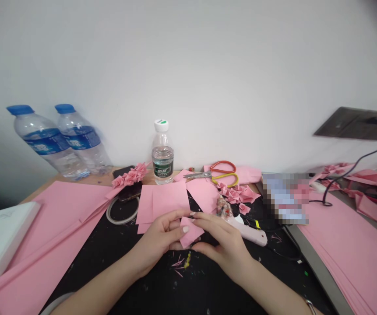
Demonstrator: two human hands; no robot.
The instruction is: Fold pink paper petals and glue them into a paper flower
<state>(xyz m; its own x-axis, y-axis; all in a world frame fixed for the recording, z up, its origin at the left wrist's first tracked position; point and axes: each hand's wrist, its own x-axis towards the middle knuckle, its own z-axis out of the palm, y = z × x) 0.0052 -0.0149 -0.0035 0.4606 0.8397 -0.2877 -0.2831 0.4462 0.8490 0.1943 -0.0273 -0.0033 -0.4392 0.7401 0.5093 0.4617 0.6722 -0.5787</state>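
Both my left hand (160, 234) and my right hand (221, 240) pinch a small folded piece of pink paper (190, 232) between their fingertips, above a black work mat (149, 280). Behind my left hand lie loose pink paper squares (168, 201). A pink hot glue gun (249, 232) rests just past my right hand, with a small floral-patterned bag (224, 206) near its far end. Orange-and-yellow-handled scissors (214, 175) lie farther back, next to a cluster of pink paper petals (236, 194).
A strip of pink paper roses (131, 175) lies on a dark phone by the wall. Several water bottles (162, 153) stand along the back. Large pink sheets (349, 253) cover the right side, and a white box (1, 238) sits at the left. Black cables (359, 162) run at the right.
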